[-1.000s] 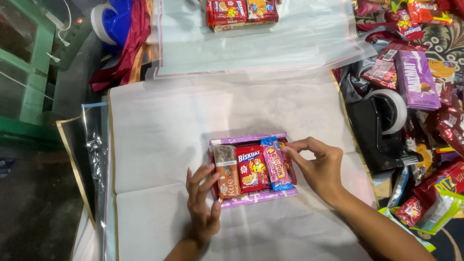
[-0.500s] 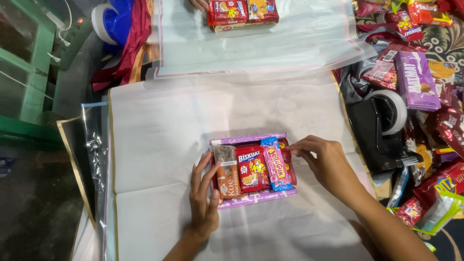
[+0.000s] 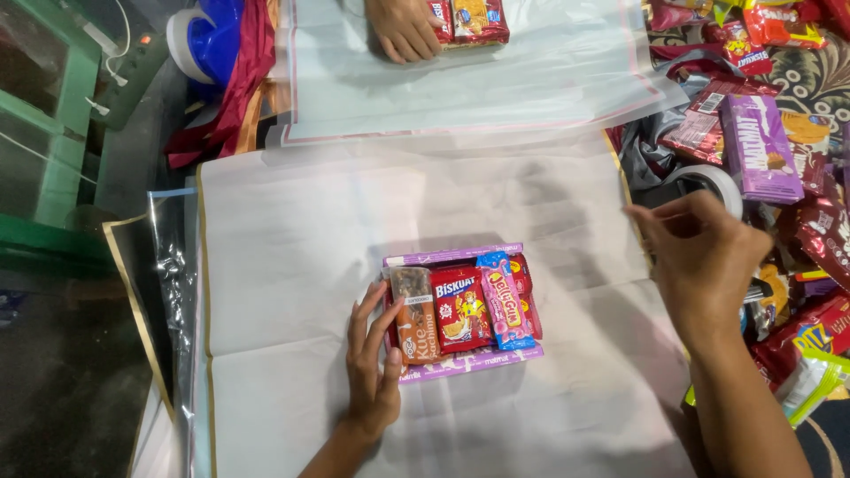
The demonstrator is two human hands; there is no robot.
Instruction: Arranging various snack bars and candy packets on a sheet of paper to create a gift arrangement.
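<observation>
Probably light and slippery, the snack bundle (image 3: 462,312) at centre frame (3 glossy packets on top) suits edge grips; left hand (image 3: 372,372) lies spread against it, right hand (image 3: 699,257) hovers loosely curled, holding nothing.

3 snack packets (image 3: 463,308), orange, red and pink, lie on a purple packet (image 3: 469,361), centre.

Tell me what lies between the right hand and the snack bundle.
Head view: only bare white paper lies between the right hand and the snack bundle. The left hand rests against the bundle's left side.
</observation>
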